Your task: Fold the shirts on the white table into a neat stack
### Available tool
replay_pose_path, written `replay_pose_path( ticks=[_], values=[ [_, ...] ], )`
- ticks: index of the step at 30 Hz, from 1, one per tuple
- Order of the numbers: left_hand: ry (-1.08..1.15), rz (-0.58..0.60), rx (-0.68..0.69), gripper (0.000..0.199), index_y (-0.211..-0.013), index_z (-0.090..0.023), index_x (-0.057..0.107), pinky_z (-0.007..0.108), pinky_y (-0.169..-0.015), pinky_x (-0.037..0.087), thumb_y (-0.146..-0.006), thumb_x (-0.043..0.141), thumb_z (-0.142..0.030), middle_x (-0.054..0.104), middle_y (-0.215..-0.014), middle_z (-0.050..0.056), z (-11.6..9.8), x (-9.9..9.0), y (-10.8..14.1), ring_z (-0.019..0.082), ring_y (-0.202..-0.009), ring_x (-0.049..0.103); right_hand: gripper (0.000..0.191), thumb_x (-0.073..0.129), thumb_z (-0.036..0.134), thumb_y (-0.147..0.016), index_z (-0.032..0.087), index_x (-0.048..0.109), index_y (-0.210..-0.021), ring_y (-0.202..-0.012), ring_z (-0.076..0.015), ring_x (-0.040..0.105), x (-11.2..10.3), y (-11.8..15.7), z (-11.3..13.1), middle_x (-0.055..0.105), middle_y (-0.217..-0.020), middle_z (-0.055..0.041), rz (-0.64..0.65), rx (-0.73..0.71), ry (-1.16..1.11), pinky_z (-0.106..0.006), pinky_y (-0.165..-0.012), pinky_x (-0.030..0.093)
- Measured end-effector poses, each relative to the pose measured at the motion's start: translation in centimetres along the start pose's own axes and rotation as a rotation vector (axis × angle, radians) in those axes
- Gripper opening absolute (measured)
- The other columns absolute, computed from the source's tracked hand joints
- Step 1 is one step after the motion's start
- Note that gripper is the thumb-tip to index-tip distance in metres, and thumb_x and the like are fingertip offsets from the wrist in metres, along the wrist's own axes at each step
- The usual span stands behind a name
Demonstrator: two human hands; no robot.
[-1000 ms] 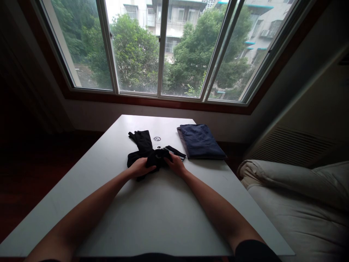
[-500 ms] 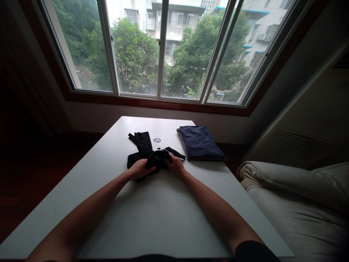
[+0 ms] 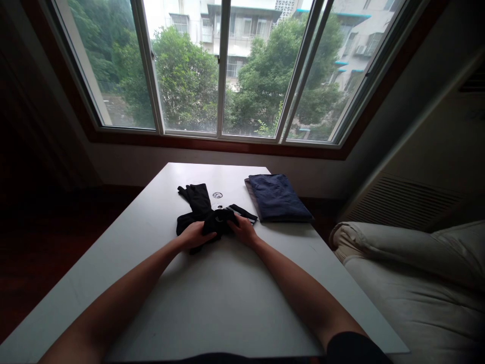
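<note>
Blk fabric bundle (image 3: pixel 219 220) btwn L hand (image 3: pixel 192 235) & R hand (image 3: pixel 245 231)
Fingers of both grip it, approx. equally near; long axis unclear.

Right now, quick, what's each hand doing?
Left hand: closed, holding the bunched black cloth.
Right hand: closed, holding the black cloth too.

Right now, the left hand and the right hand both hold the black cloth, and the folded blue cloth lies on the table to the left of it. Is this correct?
Not the side: the head view shows the folded blue cloth on the table to the right of the black cloth, which the left hand and right hand both hold.
</note>
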State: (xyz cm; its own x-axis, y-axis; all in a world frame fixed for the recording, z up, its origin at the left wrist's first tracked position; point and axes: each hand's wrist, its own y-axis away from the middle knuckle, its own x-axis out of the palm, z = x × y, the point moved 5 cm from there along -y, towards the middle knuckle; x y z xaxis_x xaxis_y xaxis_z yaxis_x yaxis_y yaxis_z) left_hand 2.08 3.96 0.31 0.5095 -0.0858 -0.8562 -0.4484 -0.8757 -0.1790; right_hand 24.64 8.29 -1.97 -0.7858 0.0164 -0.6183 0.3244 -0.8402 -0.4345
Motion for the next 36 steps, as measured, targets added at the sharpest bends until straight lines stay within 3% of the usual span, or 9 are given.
replay_pose_path(
  ticks=[36],
  values=[
    [0.003, -0.003, 0.016, 0.03, -0.094, -0.021, 0.074, 0.032, -0.073, 0.049, -0.093, 0.063, -0.05, 0.076, -0.101, 0.008, -0.35, -0.01, 0.01, 0.027, -0.089, 0.07, 0.023, 0.061, 0.039, -0.095, 0.022, 0.071, -0.108, -0.08, -0.023, 0.067, 0.06, -0.07, -0.36, 0.075, -0.094, -0.0054, -0.006, 0.002, -0.009, -0.03, -0.071, 0.048]
  ],
)
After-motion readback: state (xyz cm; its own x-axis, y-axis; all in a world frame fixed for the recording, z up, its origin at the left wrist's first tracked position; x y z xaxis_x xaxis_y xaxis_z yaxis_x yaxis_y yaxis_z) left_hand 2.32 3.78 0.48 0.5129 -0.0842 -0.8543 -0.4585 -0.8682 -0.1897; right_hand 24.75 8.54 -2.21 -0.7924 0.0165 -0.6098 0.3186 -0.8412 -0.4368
